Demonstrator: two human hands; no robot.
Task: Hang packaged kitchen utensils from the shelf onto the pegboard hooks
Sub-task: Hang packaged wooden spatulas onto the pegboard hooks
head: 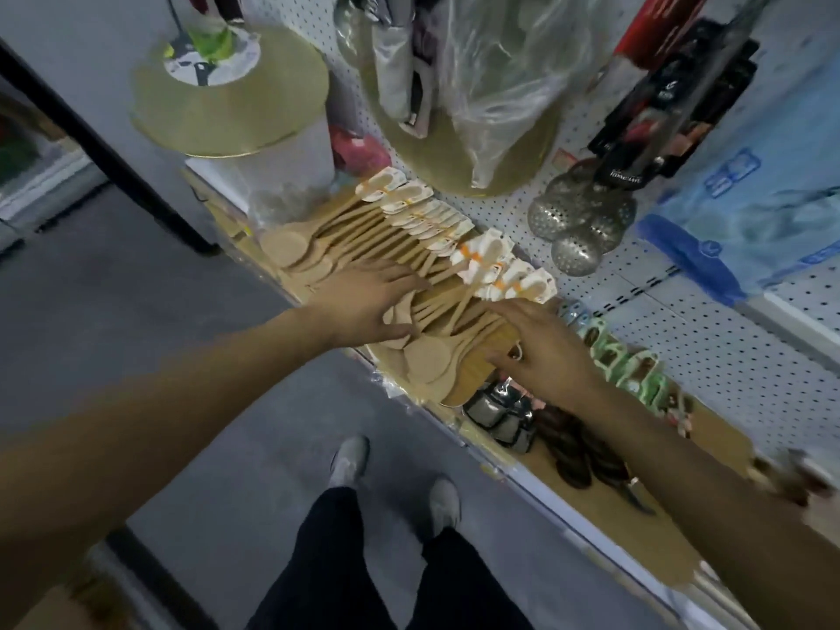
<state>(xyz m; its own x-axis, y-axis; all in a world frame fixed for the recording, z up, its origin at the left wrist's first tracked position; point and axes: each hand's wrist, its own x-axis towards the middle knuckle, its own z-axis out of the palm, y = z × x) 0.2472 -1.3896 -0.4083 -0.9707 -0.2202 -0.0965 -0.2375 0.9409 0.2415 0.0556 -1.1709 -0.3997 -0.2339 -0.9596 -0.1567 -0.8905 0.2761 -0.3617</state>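
Note:
Several wooden spoons and spatulas [350, 238] with white card labels [422, 211] lie in an overlapping row on the shelf [563, 502]. My left hand [368, 302] lies flat on the spoon handles, fingers straight and spread. To its right, my right hand [541, 347] rests on the wider wooden spatulas [472, 375], fingers extended over them. The white pegboard [509, 211] rises behind the row.
Metal skimmers [582, 220] and black packaged tools [672, 111] hang on the pegboard. Gold round boards [227, 93] and plastic bags [495, 84] hang above. Green-trimmed items [627, 361], dark utensils [577, 447] and shiny packets [500, 411] lie on the shelf. My feet [391, 475] stand on grey floor.

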